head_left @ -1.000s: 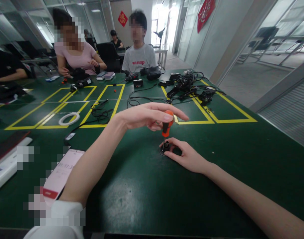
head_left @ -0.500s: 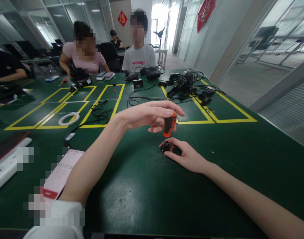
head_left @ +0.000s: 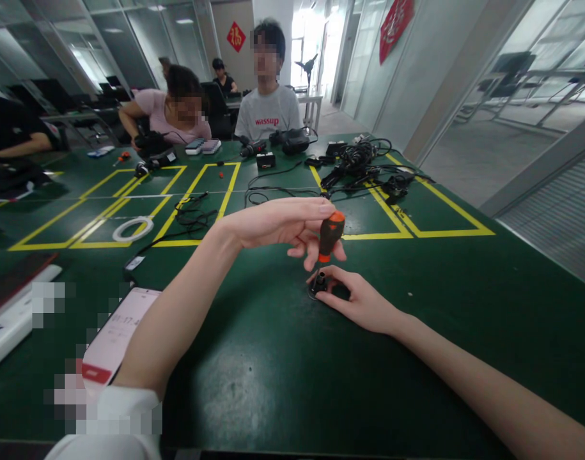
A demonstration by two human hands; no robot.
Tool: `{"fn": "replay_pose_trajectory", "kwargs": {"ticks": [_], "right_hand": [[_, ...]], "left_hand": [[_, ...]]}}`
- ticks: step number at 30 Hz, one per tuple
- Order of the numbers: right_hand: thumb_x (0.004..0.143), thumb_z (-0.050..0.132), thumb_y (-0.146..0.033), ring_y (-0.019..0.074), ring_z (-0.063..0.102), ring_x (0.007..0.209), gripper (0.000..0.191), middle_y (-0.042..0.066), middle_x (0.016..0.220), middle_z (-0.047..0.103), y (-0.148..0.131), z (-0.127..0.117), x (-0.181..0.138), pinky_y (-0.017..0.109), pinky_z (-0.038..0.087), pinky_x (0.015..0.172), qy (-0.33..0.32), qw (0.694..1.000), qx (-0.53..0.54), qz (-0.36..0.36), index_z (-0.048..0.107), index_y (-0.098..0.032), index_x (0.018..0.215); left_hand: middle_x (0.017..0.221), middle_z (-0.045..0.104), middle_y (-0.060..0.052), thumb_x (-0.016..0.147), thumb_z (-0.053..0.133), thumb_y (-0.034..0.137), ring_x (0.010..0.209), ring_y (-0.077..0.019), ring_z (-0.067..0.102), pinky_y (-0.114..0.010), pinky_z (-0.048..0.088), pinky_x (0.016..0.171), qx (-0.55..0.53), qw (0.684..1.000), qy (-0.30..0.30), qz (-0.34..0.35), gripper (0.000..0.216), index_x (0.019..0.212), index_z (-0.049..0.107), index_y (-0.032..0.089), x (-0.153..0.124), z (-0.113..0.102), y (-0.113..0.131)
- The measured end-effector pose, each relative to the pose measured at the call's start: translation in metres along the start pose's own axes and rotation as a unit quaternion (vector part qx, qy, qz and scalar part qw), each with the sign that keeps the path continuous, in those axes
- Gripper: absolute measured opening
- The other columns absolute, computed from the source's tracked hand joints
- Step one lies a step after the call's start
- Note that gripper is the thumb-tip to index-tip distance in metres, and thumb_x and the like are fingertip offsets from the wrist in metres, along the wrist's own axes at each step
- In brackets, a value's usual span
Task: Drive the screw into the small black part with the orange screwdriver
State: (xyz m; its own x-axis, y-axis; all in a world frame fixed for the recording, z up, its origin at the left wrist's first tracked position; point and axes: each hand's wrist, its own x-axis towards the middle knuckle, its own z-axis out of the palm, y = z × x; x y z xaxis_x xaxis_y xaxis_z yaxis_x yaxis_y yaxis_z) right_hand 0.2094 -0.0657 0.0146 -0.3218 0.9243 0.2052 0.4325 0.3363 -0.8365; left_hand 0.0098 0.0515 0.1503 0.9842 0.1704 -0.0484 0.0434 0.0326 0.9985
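My left hand [head_left: 292, 223] grips an orange and dark grey screwdriver [head_left: 331, 235] by its handle, thumb or finger near the top and other fingers behind it. The screwdriver stands nearly upright, its shaft running down to a small black round part [head_left: 319, 282] with a short raised tube. Thumb and fingers of my right hand [head_left: 352, 295] pinch that black part against the green table [head_left: 282, 383]. Where exactly the screwdriver's tip meets the part is too small to tell.
A phone [head_left: 124, 332] showing a timer lies left, beside a white power strip [head_left: 23, 319]. A white tape ring [head_left: 132, 229], black cables [head_left: 196, 214] and a cable heap [head_left: 359, 160] lie farther off. Co-workers [head_left: 268, 108] sit across the table.
The screwdriver's handle has turned and tilted slightly right, and my left fingers have shifted around it. My right hand stays put. A co-worker in pink has leaned down and to the right.
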Motion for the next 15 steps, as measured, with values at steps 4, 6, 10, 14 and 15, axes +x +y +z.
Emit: {"fn": "replay_pose_trajectory", "kwargs": {"ticks": [4,6,10,14,15], "right_hand": [[0.097,0.064,-0.032,0.0215,0.072,0.088,0.018,0.009,0.107,0.077,0.001,0.000,0.000,0.036,0.061,0.082,-0.003,1.000,-0.009,0.006,0.067,-0.021,0.110],[0.097,0.064,-0.033,0.0212,0.072,0.088,0.018,0.009,0.108,0.077,0.002,-0.001,-0.001,0.036,0.062,0.081,-0.006,1.000,-0.015,0.008,0.066,-0.021,0.111],[0.098,0.064,-0.034,0.0214,0.072,0.087,0.020,0.008,0.110,0.077,0.003,-0.001,-0.002,0.036,0.063,0.080,-0.009,1.000,-0.024,0.013,0.066,-0.022,0.114],[0.097,0.065,-0.032,0.0209,0.072,0.086,0.019,0.008,0.109,0.078,0.002,0.000,-0.001,0.036,0.062,0.081,-0.004,1.000,-0.016,0.006,0.066,-0.022,0.114],[0.097,0.066,-0.031,0.0207,0.072,0.085,0.019,0.007,0.109,0.078,0.002,0.000,-0.001,0.036,0.062,0.080,-0.004,1.000,-0.016,0.005,0.066,-0.023,0.114]], "left_hand": [[0.094,0.071,-0.001,0.098,0.067,0.037,0.065,-0.0082,0.060,-0.020,0.041,0.056,0.068,0.996,0.043,0.026,0.033,0.127,0.058,0.022,-0.001,0.003,0.002],[0.089,0.067,0.000,0.096,0.069,0.040,0.064,-0.0076,0.056,-0.020,0.042,0.057,0.116,0.991,0.054,0.030,0.036,0.127,0.064,0.021,-0.001,0.003,0.005],[0.084,0.068,-0.001,0.092,0.071,0.044,0.059,-0.0065,0.050,-0.021,0.040,0.055,0.236,0.965,0.113,0.023,0.031,0.097,0.073,0.014,-0.003,0.010,0.012],[0.066,0.052,0.006,0.094,0.067,0.035,0.059,-0.0065,0.042,-0.022,0.031,0.057,0.432,0.867,0.234,0.087,0.023,0.083,0.066,0.015,-0.005,0.026,0.016],[0.064,0.049,0.006,0.096,0.063,0.034,0.058,-0.0066,0.039,-0.023,0.029,0.058,0.476,0.841,0.240,0.093,0.026,0.077,0.061,0.015,-0.006,0.030,0.016]]}}
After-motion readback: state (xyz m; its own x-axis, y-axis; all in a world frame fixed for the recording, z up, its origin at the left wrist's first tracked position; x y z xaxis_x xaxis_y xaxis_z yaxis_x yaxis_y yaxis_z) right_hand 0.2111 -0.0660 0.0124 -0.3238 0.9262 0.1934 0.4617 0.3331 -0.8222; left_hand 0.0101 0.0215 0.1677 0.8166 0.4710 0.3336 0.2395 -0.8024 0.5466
